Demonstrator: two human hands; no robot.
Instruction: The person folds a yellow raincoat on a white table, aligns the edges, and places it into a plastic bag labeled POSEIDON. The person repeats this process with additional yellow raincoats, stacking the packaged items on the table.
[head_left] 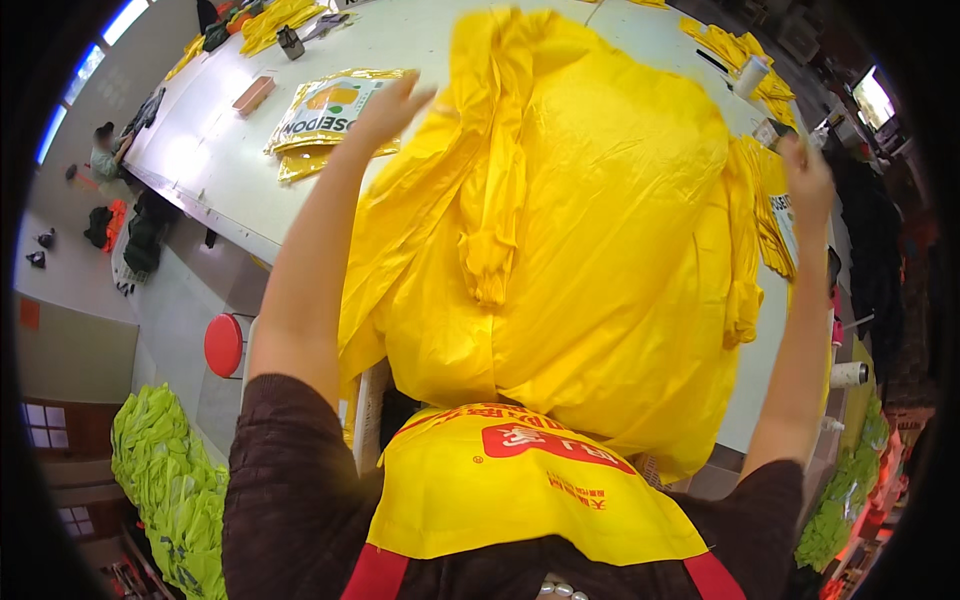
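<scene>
spread on the table [240, 200], hanging over its near edge toward the apron [540, 535]: a yellow coat [610, 220], one sleeve [490, 195] laid lengthwise over it. likely light, limp and slippery, hard to break but easy to crease or let slide. best gripped at the gathered cuff [488, 285] or by a bunched fold. left hand [393, 108] raised just beside the coat, right hand [808, 180] near bags [784, 215]; both blurred, so cannot tell whether open or closed.

Garment workshop, wide worktable [225, 165], thread cone [750, 77], heaped garments [170, 490]
</scene>
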